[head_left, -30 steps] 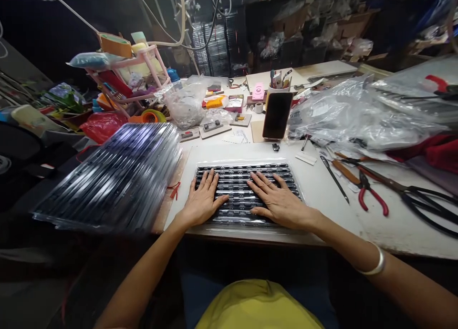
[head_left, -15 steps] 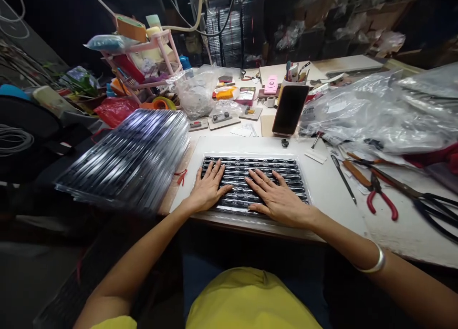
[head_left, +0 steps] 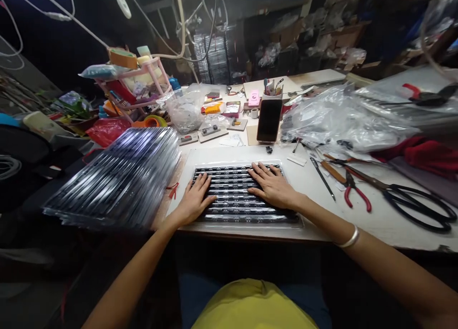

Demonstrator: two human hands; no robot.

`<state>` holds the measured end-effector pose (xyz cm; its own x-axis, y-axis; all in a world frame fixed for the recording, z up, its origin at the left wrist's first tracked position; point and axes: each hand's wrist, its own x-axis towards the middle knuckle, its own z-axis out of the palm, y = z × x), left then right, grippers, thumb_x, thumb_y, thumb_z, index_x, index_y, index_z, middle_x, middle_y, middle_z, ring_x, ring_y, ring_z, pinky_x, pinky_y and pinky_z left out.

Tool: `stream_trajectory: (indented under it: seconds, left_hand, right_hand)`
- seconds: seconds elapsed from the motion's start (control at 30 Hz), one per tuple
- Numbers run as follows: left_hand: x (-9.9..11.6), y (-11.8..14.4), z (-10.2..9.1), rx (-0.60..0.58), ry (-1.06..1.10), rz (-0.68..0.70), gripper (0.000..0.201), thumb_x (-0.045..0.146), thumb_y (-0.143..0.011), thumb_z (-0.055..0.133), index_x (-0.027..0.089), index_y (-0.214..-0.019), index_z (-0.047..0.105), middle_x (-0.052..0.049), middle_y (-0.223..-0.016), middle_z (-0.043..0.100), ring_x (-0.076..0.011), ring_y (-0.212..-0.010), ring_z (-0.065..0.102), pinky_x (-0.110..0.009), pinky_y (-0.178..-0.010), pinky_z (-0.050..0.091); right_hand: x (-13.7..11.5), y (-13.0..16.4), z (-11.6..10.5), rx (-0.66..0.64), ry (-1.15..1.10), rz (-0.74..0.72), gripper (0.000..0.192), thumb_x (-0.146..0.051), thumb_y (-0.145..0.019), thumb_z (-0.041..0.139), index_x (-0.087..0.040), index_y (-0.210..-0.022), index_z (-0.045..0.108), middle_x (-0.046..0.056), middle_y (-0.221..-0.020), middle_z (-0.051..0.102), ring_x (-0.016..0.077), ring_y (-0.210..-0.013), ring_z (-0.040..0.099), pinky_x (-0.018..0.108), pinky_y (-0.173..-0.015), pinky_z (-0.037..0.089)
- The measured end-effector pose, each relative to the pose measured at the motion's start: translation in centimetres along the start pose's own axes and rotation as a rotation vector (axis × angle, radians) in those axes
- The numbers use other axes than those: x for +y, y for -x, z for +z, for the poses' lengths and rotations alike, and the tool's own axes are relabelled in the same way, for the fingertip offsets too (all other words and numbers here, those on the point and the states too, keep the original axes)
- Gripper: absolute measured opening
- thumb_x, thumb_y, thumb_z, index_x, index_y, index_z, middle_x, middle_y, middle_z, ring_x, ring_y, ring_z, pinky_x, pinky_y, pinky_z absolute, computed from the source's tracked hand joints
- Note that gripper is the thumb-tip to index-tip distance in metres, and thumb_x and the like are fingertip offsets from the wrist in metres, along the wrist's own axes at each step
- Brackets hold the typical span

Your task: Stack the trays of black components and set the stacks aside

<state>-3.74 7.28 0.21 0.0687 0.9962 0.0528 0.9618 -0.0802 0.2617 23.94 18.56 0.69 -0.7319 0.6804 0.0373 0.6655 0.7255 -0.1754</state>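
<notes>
A clear plastic tray with rows of long black parts lies flat on the white work board before me. My left hand rests on the tray's left side, palm down, with fingers stretched out. On the right part of the tray lies my right hand, fingers spread and reaching near the far edge. Neither hand grips anything. A tall stack of similar filled trays stands to the left of the board, close to a small red tie.
A phone stands propped beyond the tray. To the right lie red-handled pliers, large black scissors and a pen-like tool. Clear plastic bags heap up at the back right. A pink rack holds tape and other items.
My right hand has slid over the tray toward its far edge, uncovering the nearer rows. My left hand stays on the left side. The whole view has shifted to the right.
</notes>
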Motion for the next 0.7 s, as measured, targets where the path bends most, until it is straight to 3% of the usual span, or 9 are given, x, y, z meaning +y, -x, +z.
stream_trajectory:
  seconds: [0.17, 0.27, 0.4, 0.5, 0.6, 0.7]
  left_hand:
    - [-3.5, 5.0, -0.2, 0.135, 0.3, -0.013, 0.049, 0.036, -0.095, 0.032, 0.019, -0.14, 0.036, -0.009, -0.149, 0.032, -0.0206, -0.136, 0.029, -0.043, -0.111, 0.026]
    - [-3.0, 8.7, -0.7, 0.069, 0.341, 0.032, 0.047, 0.027, -0.094, 0.034, 0.026, -0.141, 0.035, -0.003, -0.149, 0.032, -0.019, -0.135, 0.031, -0.039, -0.111, 0.029]
    - [-1.5, 12.0, -0.5, -0.032, 0.205, 0.15, 0.059, 0.009, -0.09, 0.029, 0.03, -0.145, 0.024, -0.002, -0.151, 0.027, -0.0184, -0.137, 0.027, -0.041, -0.112, 0.028]
    - [-1.2, 12.7, 1.2, 0.109, 0.07, 0.208, 0.066, 0.002, -0.087, 0.033, 0.028, -0.146, 0.019, -0.006, -0.151, 0.028, -0.0223, -0.139, 0.023, -0.048, -0.11, 0.027]
    - [-1.7, 12.2, 2.9, 0.322, 0.074, 0.261, 0.063, 0.002, -0.088, 0.037, 0.032, -0.143, 0.024, -0.007, -0.149, 0.03, -0.0238, -0.138, 0.026, -0.048, -0.106, 0.03]
    - [-2.2, 11.2, 2.9, 0.358, 0.178, 0.292, 0.052, 0.01, -0.091, 0.04, 0.032, -0.138, 0.035, -0.006, -0.145, 0.039, -0.0226, -0.134, 0.034, -0.045, -0.105, 0.032]
  right_hand:
    - [1.2, 5.9, 1.2, 0.208, -0.154, 0.126, 0.057, -0.042, -0.095, 0.025, -0.008, -0.139, 0.038, 0.015, -0.148, 0.03, 0.0246, -0.139, 0.02, 0.047, -0.11, 0.026]
    - [1.9, 10.6, 1.2, 0.272, -0.264, 0.076, 0.049, -0.033, -0.095, 0.032, -0.015, -0.139, 0.039, 0.01, -0.146, 0.036, 0.0216, -0.138, 0.024, 0.044, -0.111, 0.029]
    - [2.6, 16.1, 0.7, 0.218, -0.294, -0.069, 0.053, -0.019, -0.092, 0.033, -0.032, -0.143, 0.029, 0.0, -0.148, 0.034, 0.0193, -0.136, 0.028, 0.041, -0.107, 0.036]
    - [2.5, 18.4, 1.1, 0.187, -0.187, -0.12, 0.063, -0.013, -0.087, 0.035, -0.032, -0.146, 0.022, 0.001, -0.148, 0.033, 0.021, -0.135, 0.03, 0.04, -0.105, 0.039]
    - [2.4, 19.1, 2.4, 0.27, -0.067, -0.132, 0.066, -0.012, -0.087, 0.038, -0.028, -0.148, 0.017, 0.004, -0.148, 0.034, 0.0235, -0.136, 0.028, 0.044, -0.106, 0.036]
    - [3.0, 18.7, 3.0, 0.366, -0.068, -0.171, 0.062, -0.014, -0.089, 0.038, -0.03, -0.147, 0.02, 0.004, -0.146, 0.038, 0.0236, -0.136, 0.029, 0.046, -0.108, 0.033]
